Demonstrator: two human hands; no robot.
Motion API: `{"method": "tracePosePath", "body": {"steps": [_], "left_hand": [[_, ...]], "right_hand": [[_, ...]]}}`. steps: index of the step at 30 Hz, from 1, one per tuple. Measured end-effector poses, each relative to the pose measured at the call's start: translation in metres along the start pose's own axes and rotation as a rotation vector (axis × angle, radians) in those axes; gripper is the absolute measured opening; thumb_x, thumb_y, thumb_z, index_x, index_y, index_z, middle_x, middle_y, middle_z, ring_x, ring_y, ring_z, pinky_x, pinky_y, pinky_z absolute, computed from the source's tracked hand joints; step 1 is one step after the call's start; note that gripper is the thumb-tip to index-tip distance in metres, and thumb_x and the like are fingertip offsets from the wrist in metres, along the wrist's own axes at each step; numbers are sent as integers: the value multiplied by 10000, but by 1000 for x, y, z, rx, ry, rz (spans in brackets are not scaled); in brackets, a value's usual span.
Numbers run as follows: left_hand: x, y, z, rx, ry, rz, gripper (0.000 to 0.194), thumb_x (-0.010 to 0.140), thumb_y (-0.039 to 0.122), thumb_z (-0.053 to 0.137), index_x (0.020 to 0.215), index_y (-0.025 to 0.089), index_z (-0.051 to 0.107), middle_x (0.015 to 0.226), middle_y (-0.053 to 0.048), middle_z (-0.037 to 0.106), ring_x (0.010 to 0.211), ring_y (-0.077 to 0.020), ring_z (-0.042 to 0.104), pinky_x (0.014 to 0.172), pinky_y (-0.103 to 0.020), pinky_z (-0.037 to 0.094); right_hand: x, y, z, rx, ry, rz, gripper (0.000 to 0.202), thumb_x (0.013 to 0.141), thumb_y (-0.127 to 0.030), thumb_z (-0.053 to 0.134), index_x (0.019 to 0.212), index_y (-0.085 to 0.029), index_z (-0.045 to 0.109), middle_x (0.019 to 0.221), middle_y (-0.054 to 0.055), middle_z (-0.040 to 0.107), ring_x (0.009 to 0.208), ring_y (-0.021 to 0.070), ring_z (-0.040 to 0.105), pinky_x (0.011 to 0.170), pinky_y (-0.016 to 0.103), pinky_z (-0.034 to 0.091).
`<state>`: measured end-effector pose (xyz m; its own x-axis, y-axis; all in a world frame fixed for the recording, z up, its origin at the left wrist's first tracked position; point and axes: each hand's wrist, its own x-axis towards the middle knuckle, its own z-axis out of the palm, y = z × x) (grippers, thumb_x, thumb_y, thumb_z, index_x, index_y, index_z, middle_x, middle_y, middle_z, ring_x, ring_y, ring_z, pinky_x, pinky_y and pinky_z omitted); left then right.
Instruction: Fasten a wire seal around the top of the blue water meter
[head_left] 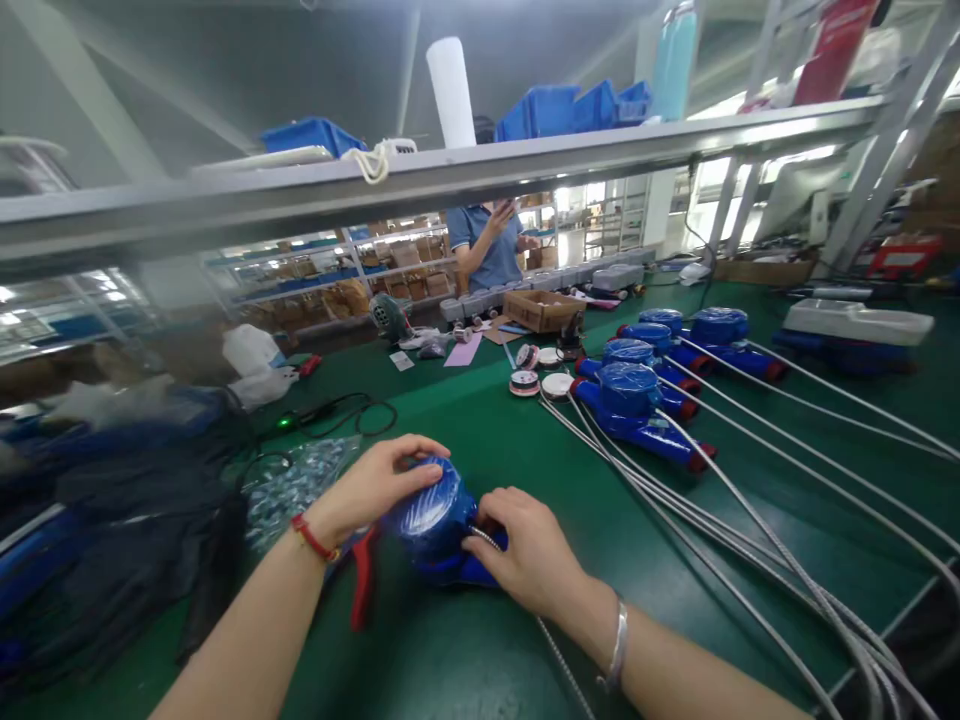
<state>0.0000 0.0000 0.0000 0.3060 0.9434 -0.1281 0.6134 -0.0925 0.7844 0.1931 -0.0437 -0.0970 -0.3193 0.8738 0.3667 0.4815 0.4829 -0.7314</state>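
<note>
Head view: a blue meter (435, 515) sits on the green tabletop (480, 640), near centre, between both hands. The left hand (375, 485) cups its domed top, fingers curled over. The right hand (529, 560) pinches a wire (559, 665) at its right side. Red pliers (364, 580) lie just left.

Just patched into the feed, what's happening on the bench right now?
A person works a blue water meter on the green bench. The left hand grips its round top; the right hand pinches a thin wire at its side. Red-handled pliers lie under the left wrist. More blue meters with cables sit beyond. A co-worker stands across the bench.
</note>
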Motion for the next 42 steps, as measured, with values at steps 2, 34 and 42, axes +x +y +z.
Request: {"method": "tracePosePath", "body": {"steps": [2, 34, 42], "left_hand": [[1, -8, 7, 41, 42, 63, 348, 814, 443, 597, 1045, 183, 606, 1057, -55, 649, 976, -222, 607, 868, -342, 483], [-57, -19, 72, 844, 581, 450, 247, 767, 234, 594, 1005, 199, 538, 1080, -97, 603, 1009, -290, 557, 875, -465, 468], [-73, -48, 52, 749, 409, 464, 310, 842, 256, 556, 1145, 282, 496, 1292, -36, 553, 1207, -238, 509, 1002, -443, 473]], "right_hand": [[0, 0, 0, 4, 2, 8, 215, 772, -251, 705, 719, -198, 504, 749, -30, 564, 751, 145, 482, 659, 260, 313], [9, 21, 8, 444, -227, 418, 177, 693, -171, 409, 706, -156, 585, 619, 18, 592, 557, 145, 589, 555, 271, 492], [-2, 6, 31, 605, -374, 414, 128, 638, -216, 422, 646, -156, 534, 553, -8, 549, 468, 114, 551, 485, 229, 470]]}}
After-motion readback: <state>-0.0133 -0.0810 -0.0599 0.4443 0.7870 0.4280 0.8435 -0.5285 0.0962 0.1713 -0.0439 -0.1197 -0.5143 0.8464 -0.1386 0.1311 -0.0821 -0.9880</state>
